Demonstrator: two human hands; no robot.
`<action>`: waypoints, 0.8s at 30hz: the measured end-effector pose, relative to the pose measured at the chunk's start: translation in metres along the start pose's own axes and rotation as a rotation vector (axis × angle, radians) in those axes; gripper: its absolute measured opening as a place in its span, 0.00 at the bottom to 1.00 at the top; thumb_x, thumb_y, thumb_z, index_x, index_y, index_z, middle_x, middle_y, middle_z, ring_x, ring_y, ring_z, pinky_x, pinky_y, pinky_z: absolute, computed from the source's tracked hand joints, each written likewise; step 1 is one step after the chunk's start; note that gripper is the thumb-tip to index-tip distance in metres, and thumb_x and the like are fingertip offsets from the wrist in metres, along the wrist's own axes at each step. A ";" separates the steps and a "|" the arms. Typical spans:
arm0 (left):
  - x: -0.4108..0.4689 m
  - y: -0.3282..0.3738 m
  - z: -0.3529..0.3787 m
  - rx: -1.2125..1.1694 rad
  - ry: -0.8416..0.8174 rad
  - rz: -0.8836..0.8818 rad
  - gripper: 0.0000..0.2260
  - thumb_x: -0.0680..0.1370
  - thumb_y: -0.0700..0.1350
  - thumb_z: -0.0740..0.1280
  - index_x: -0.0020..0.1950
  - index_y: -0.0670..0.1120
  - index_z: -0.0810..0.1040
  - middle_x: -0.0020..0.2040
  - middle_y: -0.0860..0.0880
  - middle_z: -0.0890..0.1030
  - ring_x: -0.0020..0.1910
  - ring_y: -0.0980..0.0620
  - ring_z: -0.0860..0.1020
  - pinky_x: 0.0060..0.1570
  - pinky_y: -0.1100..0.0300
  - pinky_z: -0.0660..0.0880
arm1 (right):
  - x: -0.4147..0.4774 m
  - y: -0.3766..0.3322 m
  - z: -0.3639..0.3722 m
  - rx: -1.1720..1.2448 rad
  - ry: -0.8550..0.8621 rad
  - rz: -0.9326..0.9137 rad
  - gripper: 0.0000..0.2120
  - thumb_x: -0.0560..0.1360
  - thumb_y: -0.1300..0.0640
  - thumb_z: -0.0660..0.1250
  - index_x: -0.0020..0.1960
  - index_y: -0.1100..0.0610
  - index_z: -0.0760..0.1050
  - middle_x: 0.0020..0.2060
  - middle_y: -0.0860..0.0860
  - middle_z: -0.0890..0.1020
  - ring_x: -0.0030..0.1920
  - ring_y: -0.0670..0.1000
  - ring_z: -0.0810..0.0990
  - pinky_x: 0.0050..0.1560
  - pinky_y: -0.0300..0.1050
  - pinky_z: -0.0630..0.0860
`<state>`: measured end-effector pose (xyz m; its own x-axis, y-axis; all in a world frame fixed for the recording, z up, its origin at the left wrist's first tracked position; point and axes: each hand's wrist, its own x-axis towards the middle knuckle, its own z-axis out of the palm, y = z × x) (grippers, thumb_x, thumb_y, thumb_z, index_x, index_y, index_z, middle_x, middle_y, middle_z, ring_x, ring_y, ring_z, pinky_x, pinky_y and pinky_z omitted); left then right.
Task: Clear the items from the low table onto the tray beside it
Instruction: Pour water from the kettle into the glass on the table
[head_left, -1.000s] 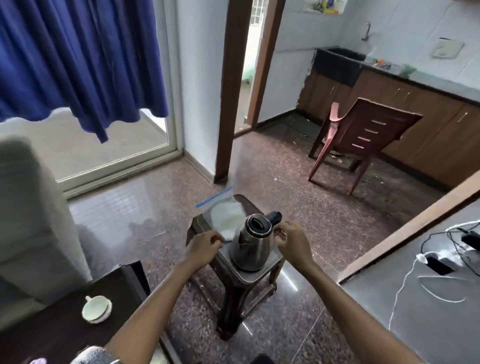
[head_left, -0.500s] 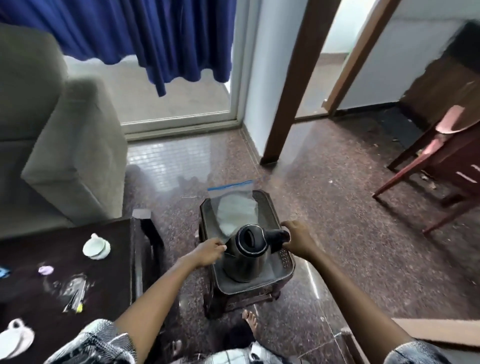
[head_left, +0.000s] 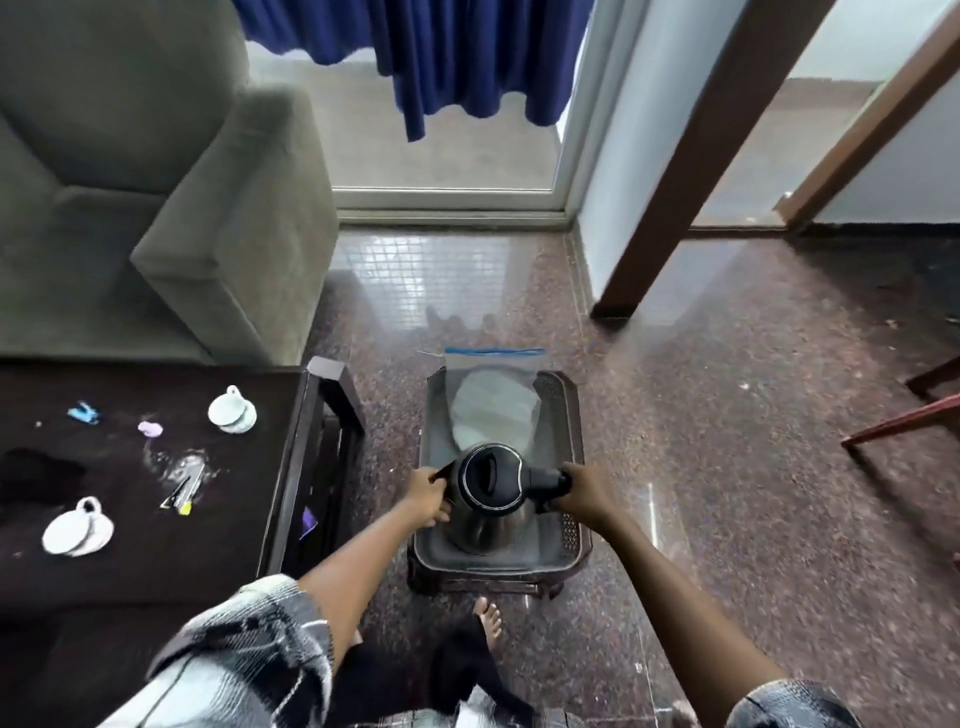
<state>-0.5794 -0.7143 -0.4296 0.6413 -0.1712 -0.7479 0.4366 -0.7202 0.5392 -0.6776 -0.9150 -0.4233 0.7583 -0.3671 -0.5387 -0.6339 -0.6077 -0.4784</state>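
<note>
Flanking the kettle (head_left: 491, 499) on the tray (head_left: 519, 557), right grip (head_left: 584, 491) clamps its handle (head_left: 546, 480), left grip (head_left: 428, 496) its side.

Left hand (head_left: 428, 501): fingers tucked against kettle (head_left: 491, 499) side, can't tell if they hold it or the tray (head_left: 519, 560) rim. Right hand (head_left: 584, 493): fingertips hidden round the handle. Kettle covers part of the tray. Bag (head_left: 493, 410) contents: pale blob, can't identify. Bits on tabletop (head_left: 130, 561), mid left, too small to name. Chair (head_left: 904, 421) cut by right edge, sofa (head_left: 156, 182) by left and top.
</note>
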 end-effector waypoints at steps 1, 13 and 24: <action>0.002 0.000 0.002 -0.007 0.032 -0.004 0.12 0.80 0.36 0.52 0.57 0.43 0.73 0.28 0.45 0.74 0.12 0.59 0.69 0.15 0.69 0.63 | 0.001 -0.001 0.001 0.029 0.002 -0.008 0.19 0.61 0.59 0.77 0.31 0.48 0.66 0.33 0.51 0.75 0.41 0.50 0.73 0.34 0.45 0.64; -0.018 -0.007 -0.025 -0.118 0.125 0.117 0.11 0.76 0.34 0.58 0.45 0.43 0.79 0.18 0.53 0.75 0.15 0.60 0.70 0.22 0.65 0.68 | -0.013 -0.016 -0.020 0.326 -0.034 -0.122 0.12 0.59 0.72 0.75 0.39 0.71 0.76 0.30 0.53 0.73 0.31 0.45 0.71 0.27 0.32 0.66; -0.103 -0.037 -0.138 -0.298 0.160 0.329 0.12 0.78 0.34 0.56 0.47 0.43 0.78 0.21 0.50 0.77 0.18 0.55 0.72 0.21 0.66 0.69 | -0.071 -0.127 -0.033 0.402 -0.185 -0.369 0.18 0.58 0.59 0.81 0.37 0.66 0.76 0.30 0.53 0.77 0.32 0.47 0.74 0.34 0.41 0.70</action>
<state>-0.5742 -0.5776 -0.3190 0.8549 -0.2351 -0.4624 0.3410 -0.4170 0.8425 -0.6456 -0.8351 -0.3014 0.9241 -0.0298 -0.3811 -0.3676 -0.3429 -0.8645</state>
